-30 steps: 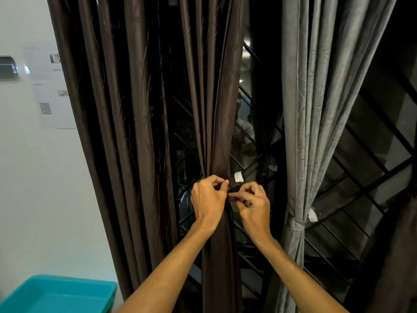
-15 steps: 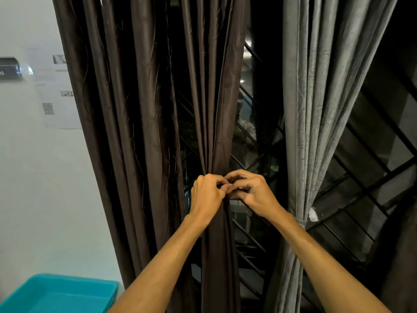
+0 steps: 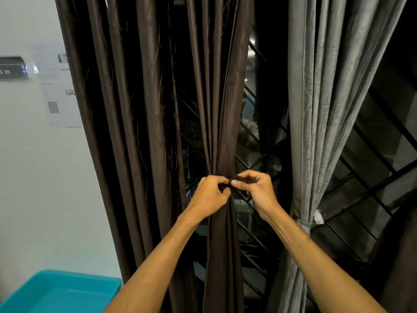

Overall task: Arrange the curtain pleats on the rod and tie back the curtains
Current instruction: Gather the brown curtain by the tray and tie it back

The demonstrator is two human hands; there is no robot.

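Observation:
A dark brown curtain (image 3: 223, 123) hangs gathered into a narrow bunch at the middle of the view. A brown tie-back strap (image 3: 230, 182) wraps the bunch at hand height, mostly hidden by my fingers. My left hand (image 3: 208, 196) pinches the strap from the left side. My right hand (image 3: 253, 188) pinches its other end from the right, thumb and fingers meeting the left hand's. More loose brown curtain folds (image 3: 126, 132) hang further left. A grey curtain (image 3: 316, 114) on the right is bunched by a grey tie-back (image 3: 304, 223).
A white wall (image 3: 33, 177) with paper notices lies to the left. A turquoise plastic tray (image 3: 58, 292) sits at the bottom left. Behind the curtains is dark window glass with a diagonal black metal grille (image 3: 365, 184).
A white patch on the strap's end showed beside my right hand a second ago; my right hand has folded that end over the bunch, and both hands now meet on the strap.

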